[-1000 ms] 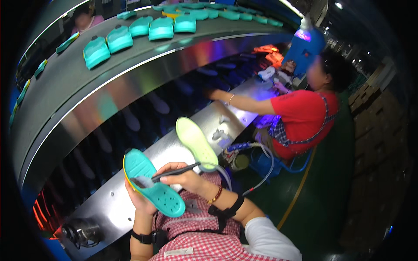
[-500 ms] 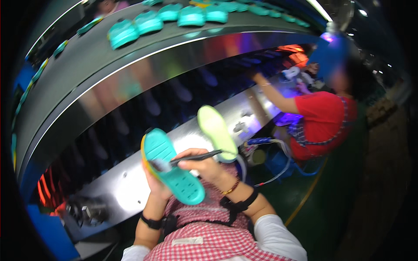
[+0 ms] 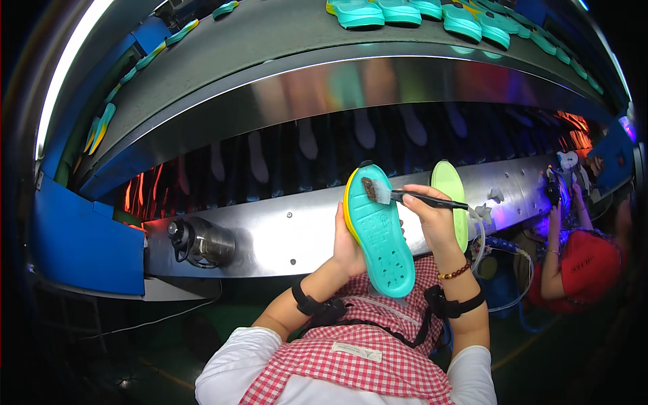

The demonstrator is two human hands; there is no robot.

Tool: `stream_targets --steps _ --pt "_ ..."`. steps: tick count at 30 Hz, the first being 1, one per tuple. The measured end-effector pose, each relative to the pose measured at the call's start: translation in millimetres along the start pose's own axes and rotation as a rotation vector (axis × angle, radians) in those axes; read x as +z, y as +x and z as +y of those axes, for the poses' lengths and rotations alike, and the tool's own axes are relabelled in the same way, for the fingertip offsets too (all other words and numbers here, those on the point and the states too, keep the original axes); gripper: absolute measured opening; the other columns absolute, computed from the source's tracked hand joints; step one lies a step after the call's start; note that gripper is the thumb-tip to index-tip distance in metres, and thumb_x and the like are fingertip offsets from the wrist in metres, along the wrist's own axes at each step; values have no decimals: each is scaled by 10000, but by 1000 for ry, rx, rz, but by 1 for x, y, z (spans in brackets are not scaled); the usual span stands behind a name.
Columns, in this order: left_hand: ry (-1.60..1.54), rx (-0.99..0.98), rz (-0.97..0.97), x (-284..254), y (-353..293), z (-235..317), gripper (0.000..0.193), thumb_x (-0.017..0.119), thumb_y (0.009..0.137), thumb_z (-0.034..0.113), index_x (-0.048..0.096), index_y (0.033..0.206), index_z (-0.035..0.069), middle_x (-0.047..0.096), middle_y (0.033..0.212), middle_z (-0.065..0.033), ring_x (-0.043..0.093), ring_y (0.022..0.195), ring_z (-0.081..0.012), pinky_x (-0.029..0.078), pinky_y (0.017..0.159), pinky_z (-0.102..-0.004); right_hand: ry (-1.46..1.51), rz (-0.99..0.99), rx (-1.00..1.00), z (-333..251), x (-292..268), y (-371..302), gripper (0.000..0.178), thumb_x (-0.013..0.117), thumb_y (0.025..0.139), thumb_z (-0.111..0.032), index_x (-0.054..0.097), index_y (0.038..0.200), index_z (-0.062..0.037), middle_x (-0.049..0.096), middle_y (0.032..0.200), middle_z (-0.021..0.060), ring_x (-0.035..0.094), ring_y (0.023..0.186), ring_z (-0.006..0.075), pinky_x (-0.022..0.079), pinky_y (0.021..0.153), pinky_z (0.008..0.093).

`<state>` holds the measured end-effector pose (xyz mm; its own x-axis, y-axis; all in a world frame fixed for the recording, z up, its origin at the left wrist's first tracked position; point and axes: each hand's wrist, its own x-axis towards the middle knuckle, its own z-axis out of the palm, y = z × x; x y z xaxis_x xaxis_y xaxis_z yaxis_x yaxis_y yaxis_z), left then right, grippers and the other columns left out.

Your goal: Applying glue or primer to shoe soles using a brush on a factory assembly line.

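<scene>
A turquoise shoe sole (image 3: 386, 233) with a yellow edge is held tilted in front of me, its inner side facing up. My left hand (image 3: 347, 244) wraps round it from beneath, with fingertips showing at its right edge. My right hand (image 3: 437, 226) is closed on a black-handled brush (image 3: 442, 201), from whose end a clear tube appears to run. The brush's pale, dark-tipped bristles touch the upper part of the sole. Just right of the brush, a pale green sole-shaped piece (image 3: 448, 179) lies on the metal ledge, partly hidden by my right hand.
A metal ledge (image 3: 270, 233) runs across, with a dark bottle (image 3: 202, 243) lying at its left. Behind it, a conveyor belt (image 3: 270, 40) carries several turquoise soles (image 3: 398, 13). Hanging dark strips and a glowing orange heater are below the belt. A co-worker in red (image 3: 587, 266) works at right.
The whole view has turned, so the belt, ledge and co-worker sit elsewhere in the picture. The brush has moved from the sole's middle edge up toward its top end.
</scene>
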<state>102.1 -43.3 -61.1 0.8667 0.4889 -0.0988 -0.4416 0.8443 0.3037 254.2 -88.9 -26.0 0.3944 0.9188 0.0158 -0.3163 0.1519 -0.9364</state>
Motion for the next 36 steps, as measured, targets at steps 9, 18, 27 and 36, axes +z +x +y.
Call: stream_targets --steps 9,18,27,36 --pt "86 308 228 -17 17 22 699 198 830 641 463 1174 93 547 1089 -100 523 1010 -239 418 888 -389 -793 -345 -537 -14 25 -34 171 658 662 -18 631 830 -2 643 838 135 629 800 257 485 728 313" --pt "-65 57 -27 14 8 12 807 168 779 710 437 1213 86 543 1093 -155 544 981 -288 441 860 -422 -399 -179 -167 -59 18 -28 195 642 739 -26 630 929 19 647 839 96 603 758 120 477 700 218" --pt "-103 87 6 35 4 20 763 160 813 662 396 1249 81 529 1113 -149 545 959 -297 436 854 -430 -444 -249 -297 -63 17 -28 189 627 724 18 617 913 27 639 886 132 619 802 165 495 723 264" --pt "122 394 137 41 16 36 804 152 785 689 460 1165 51 568 1002 -184 572 864 -297 470 770 -412 -651 -451 -527 -60 10 -33 204 647 668 48 631 865 -1 637 884 134 621 842 244 479 787 312"
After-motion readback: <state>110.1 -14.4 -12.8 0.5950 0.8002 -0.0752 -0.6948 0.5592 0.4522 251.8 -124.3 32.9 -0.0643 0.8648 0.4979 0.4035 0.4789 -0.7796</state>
